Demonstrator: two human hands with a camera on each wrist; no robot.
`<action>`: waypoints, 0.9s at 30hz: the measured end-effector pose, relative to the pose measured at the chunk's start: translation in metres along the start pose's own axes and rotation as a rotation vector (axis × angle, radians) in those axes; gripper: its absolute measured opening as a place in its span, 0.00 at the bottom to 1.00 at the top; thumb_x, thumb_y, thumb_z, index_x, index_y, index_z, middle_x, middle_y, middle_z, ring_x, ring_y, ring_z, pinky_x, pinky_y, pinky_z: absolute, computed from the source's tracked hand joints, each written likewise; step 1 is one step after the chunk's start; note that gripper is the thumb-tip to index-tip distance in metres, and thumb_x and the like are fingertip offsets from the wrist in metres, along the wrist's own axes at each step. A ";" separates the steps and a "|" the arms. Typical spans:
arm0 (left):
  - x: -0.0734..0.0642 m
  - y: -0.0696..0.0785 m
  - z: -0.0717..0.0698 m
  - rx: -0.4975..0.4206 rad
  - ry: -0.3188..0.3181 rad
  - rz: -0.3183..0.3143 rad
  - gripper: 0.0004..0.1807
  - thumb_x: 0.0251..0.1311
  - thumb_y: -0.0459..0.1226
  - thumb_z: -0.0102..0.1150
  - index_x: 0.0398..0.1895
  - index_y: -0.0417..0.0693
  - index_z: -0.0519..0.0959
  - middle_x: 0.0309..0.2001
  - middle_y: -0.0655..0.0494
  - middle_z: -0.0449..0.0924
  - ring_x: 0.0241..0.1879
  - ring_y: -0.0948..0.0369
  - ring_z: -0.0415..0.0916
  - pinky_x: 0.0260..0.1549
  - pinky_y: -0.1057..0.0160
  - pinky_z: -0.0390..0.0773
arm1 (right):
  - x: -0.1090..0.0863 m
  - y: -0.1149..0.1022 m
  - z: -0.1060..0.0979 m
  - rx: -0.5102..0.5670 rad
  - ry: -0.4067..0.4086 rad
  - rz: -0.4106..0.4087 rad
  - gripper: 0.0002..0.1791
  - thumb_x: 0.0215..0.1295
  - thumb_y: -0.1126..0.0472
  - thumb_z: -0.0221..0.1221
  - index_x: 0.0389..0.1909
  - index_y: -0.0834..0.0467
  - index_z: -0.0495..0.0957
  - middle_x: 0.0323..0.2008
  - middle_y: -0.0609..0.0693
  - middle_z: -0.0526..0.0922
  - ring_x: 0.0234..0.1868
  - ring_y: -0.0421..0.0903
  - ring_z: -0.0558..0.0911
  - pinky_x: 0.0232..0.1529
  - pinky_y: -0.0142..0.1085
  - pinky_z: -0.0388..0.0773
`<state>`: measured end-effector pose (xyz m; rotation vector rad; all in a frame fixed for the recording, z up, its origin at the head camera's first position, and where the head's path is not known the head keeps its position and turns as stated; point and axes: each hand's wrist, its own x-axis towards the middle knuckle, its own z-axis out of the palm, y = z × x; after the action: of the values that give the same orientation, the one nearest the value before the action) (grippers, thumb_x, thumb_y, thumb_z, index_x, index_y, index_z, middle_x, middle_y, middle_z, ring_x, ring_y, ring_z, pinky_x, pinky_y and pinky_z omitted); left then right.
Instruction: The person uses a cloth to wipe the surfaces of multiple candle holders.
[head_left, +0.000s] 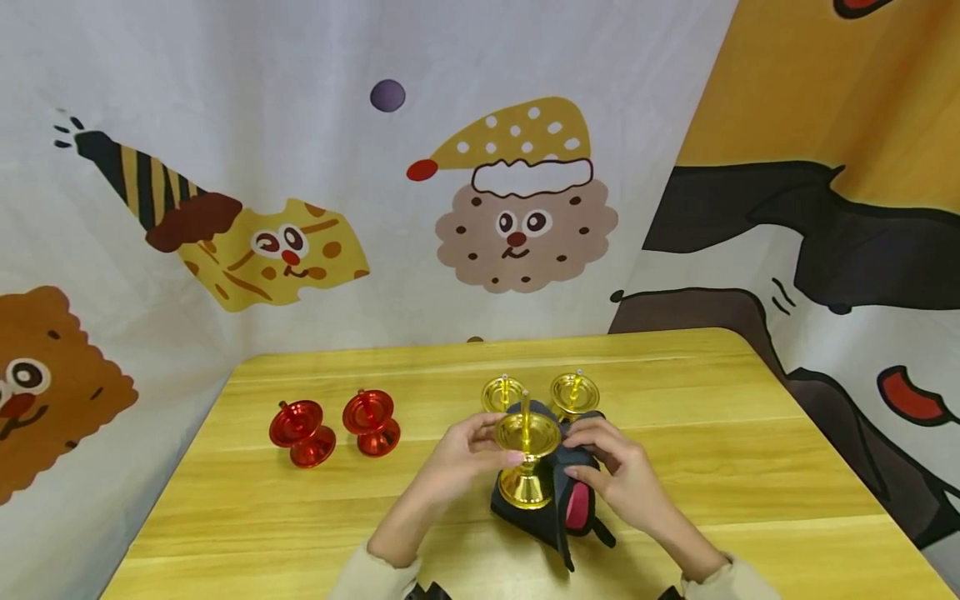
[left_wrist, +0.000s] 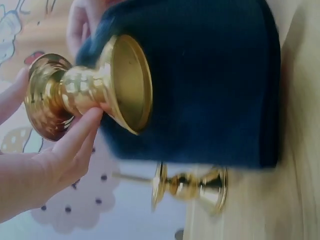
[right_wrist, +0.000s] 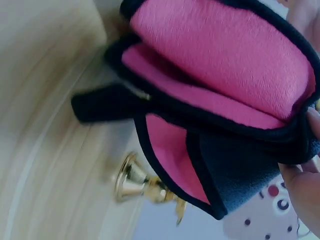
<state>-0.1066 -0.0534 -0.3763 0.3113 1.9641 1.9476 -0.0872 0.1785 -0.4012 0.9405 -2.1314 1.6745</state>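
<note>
Curtained-off nook — cartoon-printed cloth [head_left: 300,83] hung behind and beside, wood-grain table [head_left: 720,433].

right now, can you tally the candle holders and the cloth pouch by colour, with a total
Red candle holders: 2
Gold candle holders: 3
Dark cloth pouch with pink lining: 1
Total: 6

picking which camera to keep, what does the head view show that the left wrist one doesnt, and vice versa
Only the head view shows the left red stand, right red stand and the pink lining of the dark pouch. Only the left wrist view shows the hollow underside of the held gold stand. Both show the left hand gripping that stand, the pouch and another gold stand.
</note>
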 end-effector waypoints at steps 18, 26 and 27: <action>0.018 -0.052 -0.067 0.232 0.400 0.016 0.35 0.51 0.31 0.64 0.61 0.29 0.59 0.56 0.34 0.67 0.55 0.42 0.65 0.54 0.48 0.66 | -0.026 0.020 -0.062 -0.232 0.016 0.213 0.20 0.41 0.82 0.64 0.37 0.65 0.77 0.39 0.59 0.74 0.40 0.36 0.75 0.37 0.24 0.76; 0.031 -0.069 -0.070 0.261 0.440 0.029 0.35 0.52 0.29 0.63 0.60 0.25 0.58 0.56 0.29 0.65 0.57 0.40 0.63 0.56 0.47 0.64 | -0.029 0.022 -0.061 -0.223 0.011 0.240 0.19 0.42 0.81 0.63 0.38 0.65 0.77 0.39 0.59 0.74 0.40 0.36 0.75 0.38 0.24 0.76; 0.032 -0.069 -0.070 0.267 0.442 0.031 0.35 0.52 0.29 0.63 0.60 0.24 0.58 0.56 0.28 0.65 0.56 0.40 0.64 0.55 0.47 0.64 | -0.029 0.022 -0.061 -0.221 0.010 0.242 0.19 0.42 0.81 0.63 0.38 0.65 0.77 0.39 0.60 0.74 0.40 0.36 0.75 0.38 0.24 0.76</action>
<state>-0.1570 -0.1068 -0.4494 -0.0315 2.5181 1.8927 -0.0899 0.2473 -0.4164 0.6311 -2.4426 1.4962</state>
